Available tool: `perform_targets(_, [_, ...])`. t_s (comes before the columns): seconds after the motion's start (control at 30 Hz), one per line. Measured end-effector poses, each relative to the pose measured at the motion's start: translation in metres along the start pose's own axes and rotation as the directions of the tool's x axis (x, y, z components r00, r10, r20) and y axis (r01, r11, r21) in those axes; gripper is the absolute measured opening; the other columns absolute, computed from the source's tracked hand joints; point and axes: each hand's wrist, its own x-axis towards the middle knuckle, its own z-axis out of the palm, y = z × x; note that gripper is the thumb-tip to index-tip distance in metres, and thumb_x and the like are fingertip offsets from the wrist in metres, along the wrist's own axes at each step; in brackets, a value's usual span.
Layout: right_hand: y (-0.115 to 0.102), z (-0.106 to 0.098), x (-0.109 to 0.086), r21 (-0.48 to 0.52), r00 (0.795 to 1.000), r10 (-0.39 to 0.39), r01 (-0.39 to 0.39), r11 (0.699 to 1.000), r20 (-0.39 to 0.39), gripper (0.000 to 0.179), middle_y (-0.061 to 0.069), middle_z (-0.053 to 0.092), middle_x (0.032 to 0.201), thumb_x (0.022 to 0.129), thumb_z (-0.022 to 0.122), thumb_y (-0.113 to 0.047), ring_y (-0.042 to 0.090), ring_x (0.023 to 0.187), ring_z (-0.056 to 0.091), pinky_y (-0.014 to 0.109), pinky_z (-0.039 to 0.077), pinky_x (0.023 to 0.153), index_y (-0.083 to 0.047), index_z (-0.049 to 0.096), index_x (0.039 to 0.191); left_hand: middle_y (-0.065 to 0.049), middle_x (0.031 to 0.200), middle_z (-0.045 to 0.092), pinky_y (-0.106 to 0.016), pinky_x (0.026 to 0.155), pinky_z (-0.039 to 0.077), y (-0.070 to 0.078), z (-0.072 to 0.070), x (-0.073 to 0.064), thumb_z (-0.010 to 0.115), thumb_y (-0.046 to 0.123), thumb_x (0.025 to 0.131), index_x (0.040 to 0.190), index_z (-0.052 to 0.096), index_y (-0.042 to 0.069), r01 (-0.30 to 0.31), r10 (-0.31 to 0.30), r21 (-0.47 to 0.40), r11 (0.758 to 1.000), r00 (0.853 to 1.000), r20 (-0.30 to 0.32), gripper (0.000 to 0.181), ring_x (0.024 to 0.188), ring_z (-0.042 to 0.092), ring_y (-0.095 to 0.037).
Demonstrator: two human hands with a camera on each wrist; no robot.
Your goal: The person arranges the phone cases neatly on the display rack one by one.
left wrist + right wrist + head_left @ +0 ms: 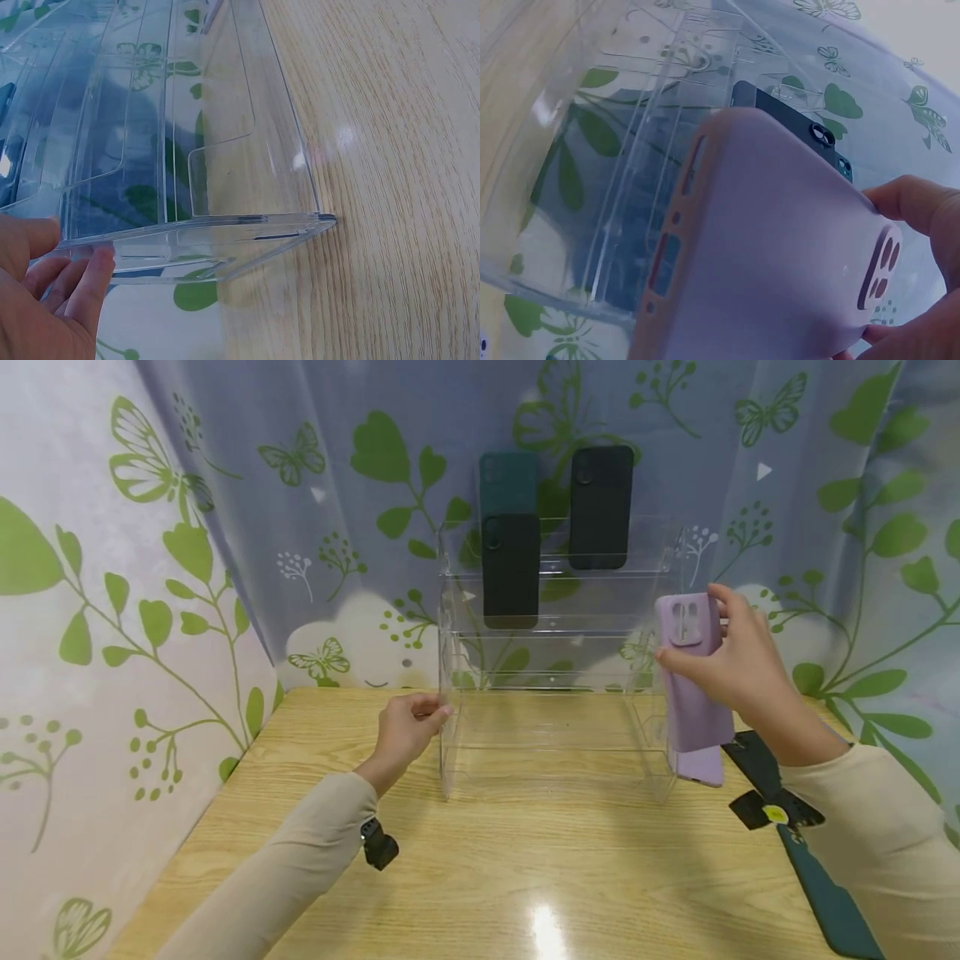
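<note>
Curtain [450,397] at the rear, printed with green leaves and butterflies. Wooden table [555,852] in front of it. Clear stepped stand [577,633] upright at mid-table.

Hands: well apart, on opposite sides of the stand. Left hand [405,727] grips the stand's left side edge between thumb and curled fingers. Right hand [738,660] pinches a lilac phone case [693,693] by its edges, thumb on the near side, near the camera-cutout end.

Key relation: held case is off the table, at the stand's right side, below and left of the right hand. Long axis nearly upright, lower end leaning slightly right, cutout end up. Steps lie to its left; right hand is the nearer, left hand across the stand. Contact between case and stand: cannot tell.

On the stand, 3 cases: 1 teal case [510,481] upper left; 1 black case [512,581] overlapping its lower part in the head view; 1 taller-set black case [600,506] upper right. On the table, right side: 1 flat lilac case [701,766], 1 dark case [750,756], 1 green case [825,889] partly behind the sleeve [870,827].

Smallest: black wrist unit [380,846] at the left cuff; yellow patch [776,814] near the right cuff, its marks too small to read. Brands, labels: no legible writing on any case.
</note>
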Motion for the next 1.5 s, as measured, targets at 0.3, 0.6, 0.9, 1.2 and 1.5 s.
perform_targets(0.3, [-0.029, 0.007, 0.023, 0.008, 0.995, -0.044, 0.044, 0.999, -0.092, 0.102, 0.026, 0.023, 0.146, 0.082, 0.071, -0.041, 0.040, 0.121, 0.036, 0.059, 0.042, 0.095, -0.010, 0.007, 0.155, -0.017, 0.107, 0.070, -0.030, 0.074, 0.059, -0.001, 0.001, 0.002, 0.069, 0.018, 0.091, 0.117, 0.067, -0.001, -0.016, 0.016, 0.011, 1.000, 1.000, -0.002, 0.032, 0.096, 0.069, -0.028])
perform_targets(0.6, [-0.049, 0.015, 0.048, -0.033, 0.978, -0.102, 0.097, 0.995, -0.181, 0.098, 0.021, 0.032, 0.143, 0.081, 0.067, -0.048, 0.035, 0.118, 0.040, 0.054, 0.042, 0.095, -0.011, 0.013, 0.154, -0.017, 0.106, 0.070, -0.030, 0.074, 0.059, -0.001, 0.001, 0.002, 0.069, 0.018, 0.090, 0.115, 0.068, 0.000, 0.002, -0.001, 0.024, 1.000, 1.000, -0.007, 0.031, 0.095, 0.069, -0.027])
perform_targets(0.9, [-0.066, 0.020, 0.072, -0.026, 0.953, -0.121, 0.118, 0.993, -0.276, 0.095, 0.014, 0.029, 0.147, 0.082, 0.065, -0.049, 0.030, 0.123, 0.037, 0.046, 0.039, 0.103, -0.014, 0.014, 0.154, -0.017, 0.106, 0.070, -0.030, 0.073, 0.059, -0.002, 0.000, 0.002, 0.070, 0.018, 0.090, 0.114, 0.069, 0.000, -0.004, 0.004, 0.032, 0.999, 1.000, -0.013, 0.030, 0.094, 0.069, -0.027])
perform_targets(1.2, [-0.072, 0.032, 0.097, -0.037, 0.905, -0.145, 0.142, 0.989, -0.400, 0.102, 0.012, 0.027, 0.149, 0.079, 0.069, -0.052, 0.028, 0.129, 0.038, 0.037, 0.033, 0.110, -0.012, 0.013, 0.154, -0.016, 0.105, 0.071, -0.030, 0.072, 0.059, -0.003, 0.000, 0.003, 0.070, 0.019, 0.090, 0.113, 0.069, 0.001, -0.017, 0.017, 0.042, 0.999, 1.000, -0.015, 0.029, 0.092, 0.070, -0.026])
perform_targets(1.5, [-0.062, 0.048, 0.114, -0.024, 0.863, -0.137, 0.143, 0.989, -0.486, 0.102, 0.010, 0.026, 0.148, 0.080, 0.069, -0.052, 0.025, 0.131, 0.035, 0.030, 0.029, 0.112, -0.012, 0.011, 0.154, -0.015, 0.106, 0.071, -0.030, 0.072, 0.059, -0.002, -0.001, 0.002, 0.070, 0.019, 0.090, 0.114, 0.069, 0.002, -0.014, 0.015, 0.033, 0.999, 1.000, -0.007, 0.030, 0.093, 0.069, -0.026])
